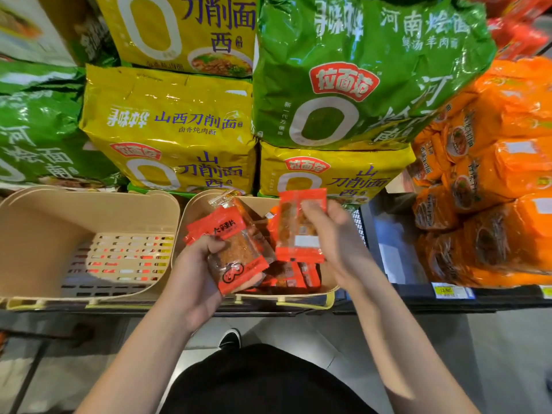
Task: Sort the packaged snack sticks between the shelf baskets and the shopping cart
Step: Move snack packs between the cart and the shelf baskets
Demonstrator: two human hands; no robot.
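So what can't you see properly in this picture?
- Shopping cart: not in the head view at all.
- Packets in the right basket: count hidden by the left hand, the right hand and the packets they hold.
- Right hand's packet: motion blur, print unreadable.
- Price tag: too small to read.
- Orange noodle packs: cut off by the right edge.

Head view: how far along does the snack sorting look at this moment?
Partway, at a guess. Done: the left basket shows no packets inside. In hand: the left hand grips a small stack of packets, and the right hand pinches a single packet above the right basket. Left: more red packets lie in that basket. No shopping cart is clearly in view.
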